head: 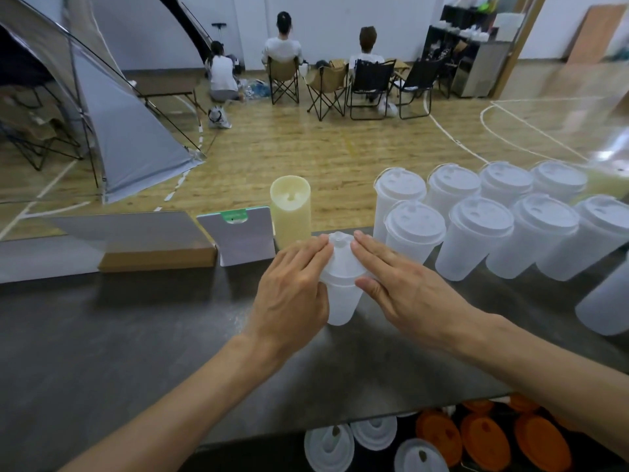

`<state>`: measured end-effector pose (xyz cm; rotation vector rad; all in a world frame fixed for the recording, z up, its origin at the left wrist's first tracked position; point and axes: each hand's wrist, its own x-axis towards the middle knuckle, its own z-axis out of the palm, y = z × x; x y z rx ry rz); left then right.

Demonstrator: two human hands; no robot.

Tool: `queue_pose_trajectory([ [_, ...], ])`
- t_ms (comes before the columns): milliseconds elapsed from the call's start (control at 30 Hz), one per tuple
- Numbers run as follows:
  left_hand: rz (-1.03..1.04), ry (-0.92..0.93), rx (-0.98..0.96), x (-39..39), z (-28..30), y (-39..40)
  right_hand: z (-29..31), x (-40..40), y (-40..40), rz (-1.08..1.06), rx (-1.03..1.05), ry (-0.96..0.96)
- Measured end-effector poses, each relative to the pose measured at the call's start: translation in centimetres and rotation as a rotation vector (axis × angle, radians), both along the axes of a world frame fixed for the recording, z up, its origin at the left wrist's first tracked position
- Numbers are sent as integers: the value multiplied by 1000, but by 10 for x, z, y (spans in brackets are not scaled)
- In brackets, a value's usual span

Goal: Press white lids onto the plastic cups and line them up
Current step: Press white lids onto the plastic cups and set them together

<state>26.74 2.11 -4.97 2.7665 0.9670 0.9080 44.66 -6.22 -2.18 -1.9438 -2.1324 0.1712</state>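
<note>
A frosted plastic cup point(341, 301) stands upright on the dark table point(136, 335) in front of me, with a white lid point(340, 258) on top. My left hand point(292, 287) lies flat on the lid's left side, fingers straight. My right hand point(398, 281) presses the lid's right side with straight fingers, its thumb beside the rim. Several lidded cups point(476, 233) stand in two rows at the right. One more cup point(609, 301) shows at the right edge, its top out of frame.
A tall cream stack point(291, 207) stands behind the cup. A flat cardboard box point(149, 240) and a grey card point(240, 238) lie at the back left. Below the table's near edge sit white lids point(374, 434) and orange lids point(493, 434). Three people sit beyond, near folding chairs.
</note>
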Motion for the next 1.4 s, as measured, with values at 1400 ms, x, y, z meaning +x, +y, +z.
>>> queue_pose_trajectory([
  [1400,-493,-72,-820,271,16,-80,62,238,-150,-415,-145,43],
])
